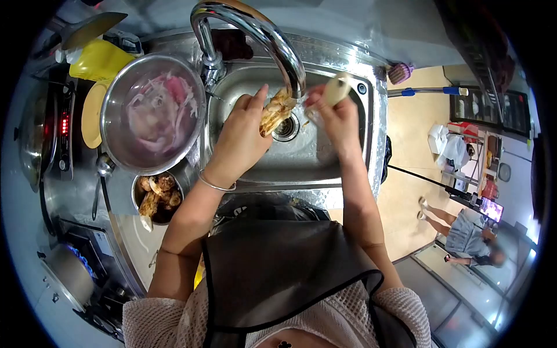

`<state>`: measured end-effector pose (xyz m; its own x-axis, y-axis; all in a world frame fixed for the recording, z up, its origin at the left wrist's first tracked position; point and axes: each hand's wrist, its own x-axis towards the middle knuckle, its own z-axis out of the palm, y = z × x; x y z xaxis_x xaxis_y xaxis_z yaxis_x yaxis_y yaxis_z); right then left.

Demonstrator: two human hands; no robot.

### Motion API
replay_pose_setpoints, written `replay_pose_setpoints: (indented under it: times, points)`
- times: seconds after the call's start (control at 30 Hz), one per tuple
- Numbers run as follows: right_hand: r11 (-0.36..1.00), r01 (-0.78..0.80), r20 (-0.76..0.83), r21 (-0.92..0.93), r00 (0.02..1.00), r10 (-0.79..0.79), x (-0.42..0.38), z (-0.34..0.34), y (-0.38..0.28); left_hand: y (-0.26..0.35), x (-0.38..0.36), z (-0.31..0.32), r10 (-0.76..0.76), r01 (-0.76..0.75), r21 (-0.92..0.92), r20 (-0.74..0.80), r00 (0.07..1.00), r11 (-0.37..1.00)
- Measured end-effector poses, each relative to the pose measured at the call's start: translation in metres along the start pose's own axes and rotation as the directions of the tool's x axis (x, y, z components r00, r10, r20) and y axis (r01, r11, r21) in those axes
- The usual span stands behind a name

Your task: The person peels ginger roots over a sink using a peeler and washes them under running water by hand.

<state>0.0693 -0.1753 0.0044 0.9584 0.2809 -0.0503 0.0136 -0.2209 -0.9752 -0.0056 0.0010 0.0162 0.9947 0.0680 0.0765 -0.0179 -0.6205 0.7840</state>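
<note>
Over the sink (232,174), my left hand (241,136) is closed around a brown and yellowish mushroom (275,113), right below the mouth of the chrome faucet (255,17). My right hand (338,119) grips a tool with a cream-coloured, rounded handle (336,90). Motion blurs it, and its working end cannot be made out near the mushroom. A small brown scrap lies by the drain (285,129). To the left, a small metal bowl (136,197) holds several brown mushrooms (165,182) with pale stems.
A large steel bowl (197,133) of pinkish liquid and pale, stringy pieces stands left of the sink. Beyond it are a yellow plate (93,116), a ladle (103,168) and a lit induction cooker (65,127). A pot (69,272) sits over a blue flame. Another person (467,235) stands at right.
</note>
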Motion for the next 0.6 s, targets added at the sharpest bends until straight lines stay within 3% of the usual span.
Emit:
replay_pose_setpoints:
  times: [0.03,0.1,0.3,0.4,0.43,0.47,0.5,0.57,0.6]
  points:
    - [0.998,-0.048,0.019,-0.029,0.999,0.049,-0.009,0.010,-0.011,0.000,0.000,0.001,0.011,-0.011,0.025,-0.014,1.000,1.000]
    - [0.957,0.078,0.099,-0.279,0.994,-0.052,-0.017,0.024,-0.026,0.003,-0.001,0.002,0.023,-0.021,0.052,-0.025,0.999,0.998]
    - [0.943,-0.059,0.084,-0.328,0.992,0.091,-0.013,0.032,-0.030,0.010,-0.006,0.002,0.022,-0.019,0.094,-0.028,0.999,0.995]
    - [0.890,0.054,0.046,-0.453,0.998,-0.037,-0.009,0.021,-0.012,0.005,-0.009,0.004,0.006,-0.004,0.092,-0.024,1.000,0.996]
    - [0.883,-0.044,-0.048,-0.468,0.999,0.024,-0.004,0.010,-0.005,0.003,-0.010,0.003,-0.024,0.026,0.080,-0.025,0.999,0.996]
    - [0.918,-0.048,-0.187,-0.393,0.982,-0.029,0.004,-0.003,0.013,0.000,-0.012,0.003,-0.056,0.057,0.067,-0.027,0.998,0.996]
    - [0.933,-0.151,-0.294,-0.328,0.954,0.051,0.010,-0.018,0.019,-0.006,-0.014,0.003,-0.058,0.060,0.068,-0.029,0.998,0.996]
    - [0.608,-0.204,-0.305,-0.767,0.950,-0.066,0.020,-0.034,0.043,-0.016,-0.015,0.003,-0.010,0.013,0.043,-0.069,0.998,0.999]
    - [0.565,0.012,-0.126,-0.825,0.971,-0.204,0.015,-0.039,0.061,-0.015,-0.014,0.003,-0.004,0.007,0.042,-0.071,0.997,0.999]
